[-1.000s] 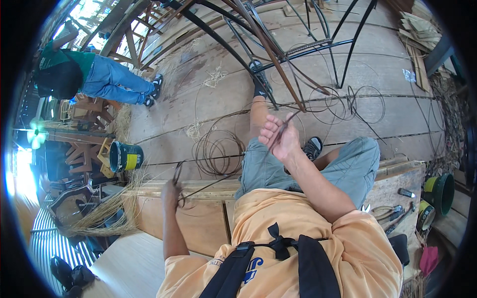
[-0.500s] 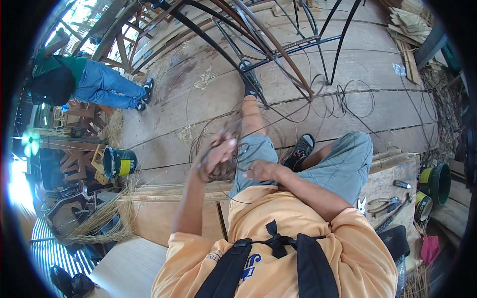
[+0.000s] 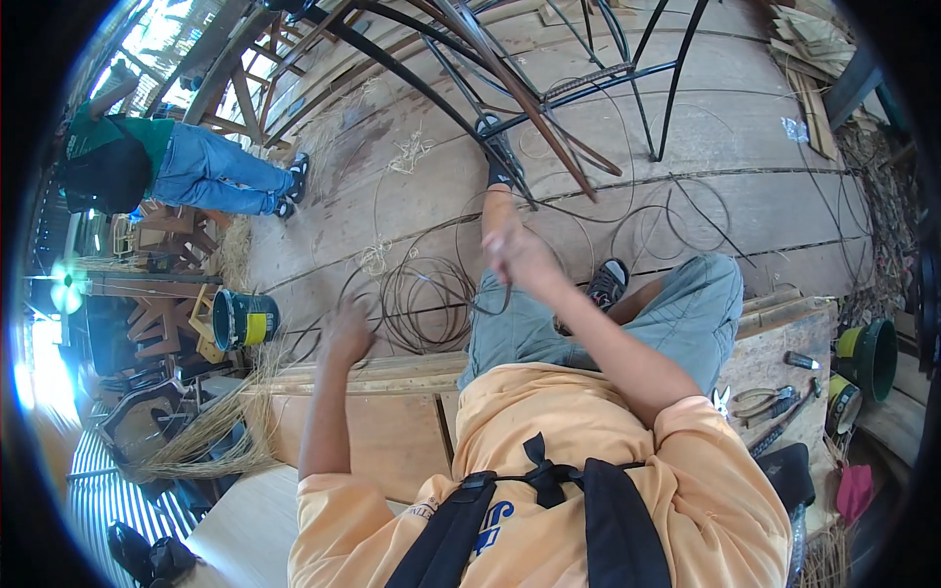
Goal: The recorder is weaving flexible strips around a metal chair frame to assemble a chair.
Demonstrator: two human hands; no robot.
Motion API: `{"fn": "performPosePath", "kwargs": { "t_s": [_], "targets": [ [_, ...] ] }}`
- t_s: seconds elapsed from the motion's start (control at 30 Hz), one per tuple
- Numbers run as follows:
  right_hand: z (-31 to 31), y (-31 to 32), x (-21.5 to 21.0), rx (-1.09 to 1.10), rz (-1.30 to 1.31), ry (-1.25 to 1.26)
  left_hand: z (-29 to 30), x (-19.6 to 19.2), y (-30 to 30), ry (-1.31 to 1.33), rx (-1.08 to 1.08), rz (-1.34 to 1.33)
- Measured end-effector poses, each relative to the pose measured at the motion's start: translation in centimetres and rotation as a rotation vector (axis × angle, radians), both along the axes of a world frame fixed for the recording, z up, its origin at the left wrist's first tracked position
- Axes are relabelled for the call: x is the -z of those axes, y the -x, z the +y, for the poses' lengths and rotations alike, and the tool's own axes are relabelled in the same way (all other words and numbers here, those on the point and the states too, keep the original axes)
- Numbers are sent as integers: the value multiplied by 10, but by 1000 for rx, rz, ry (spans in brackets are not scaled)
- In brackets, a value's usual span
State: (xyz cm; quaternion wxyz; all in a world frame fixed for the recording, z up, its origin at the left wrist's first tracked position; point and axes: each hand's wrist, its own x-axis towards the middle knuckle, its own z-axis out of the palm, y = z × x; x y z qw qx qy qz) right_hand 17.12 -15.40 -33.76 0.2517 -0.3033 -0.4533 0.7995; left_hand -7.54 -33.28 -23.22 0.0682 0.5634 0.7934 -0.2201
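Observation:
I sit on a wooden bench [image 3: 392, 372] with one leg stretched toward a black metal frame [image 3: 510, 108]. My right hand [image 3: 520, 257] is raised over my knee and closed on a thin dark rattan strand [image 3: 495, 306] that loops down beside it. My left hand [image 3: 348, 333] hovers low at the bench's front edge, next to a coil of rattan strands [image 3: 421, 304] on the plank floor. It is blurred, so its grip is unclear.
Another person in a green shirt and jeans [image 3: 186, 167] bends over at the far left. A green bucket [image 3: 243, 318] and a bundle of dry fibre [image 3: 216, 431] lie left. Hand tools [image 3: 769, 400] and green pots [image 3: 867, 353] sit right.
My left hand has dropped from near my knee back down to the left by the coil. My right hand has risen from my lap and reached forward with the strand.

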Motion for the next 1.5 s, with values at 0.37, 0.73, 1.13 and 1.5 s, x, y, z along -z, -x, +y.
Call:
{"fn": "performPosePath", "kwargs": {
  "t_s": [0.37,0.73,1.13,1.5],
  "targets": [
    [-57,8,10,-874,-407,-718,29,-22,-45,-603,-729,-1742],
    [0,40,7,-116,342,-87,-139,81,69,196,-250,-259],
    [-41,0,-1,-1134,-361,-520,1,-27,30,-1018,-940,-1991],
    [-45,-32,-4,-859,-485,-622,-223,11,166,-2093,-1603,-1331]
  ]
}}
